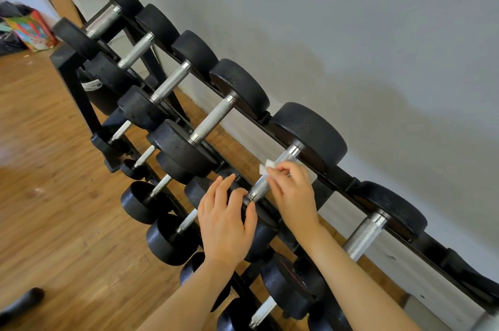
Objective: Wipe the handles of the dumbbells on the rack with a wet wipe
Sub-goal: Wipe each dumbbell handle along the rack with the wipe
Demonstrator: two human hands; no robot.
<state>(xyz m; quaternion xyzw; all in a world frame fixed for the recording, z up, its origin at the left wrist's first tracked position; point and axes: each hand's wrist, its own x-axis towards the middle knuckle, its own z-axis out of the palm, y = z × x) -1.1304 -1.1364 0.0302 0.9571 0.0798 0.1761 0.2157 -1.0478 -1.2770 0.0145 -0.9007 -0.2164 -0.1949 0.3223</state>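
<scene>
Head view looks down a black rack [348,182] set against a grey wall [351,33], wood floor [40,168] beneath. Dumbbells [240,87] fill its tiers, blocking the lower shelves. A colourful bag [29,30] sits far off. The right hand [293,190] pinches a white wipe [266,167] on one steel handle [266,182]; the left hand [226,220], fingers relaxed, rests on that dumbbell's near weight.
</scene>
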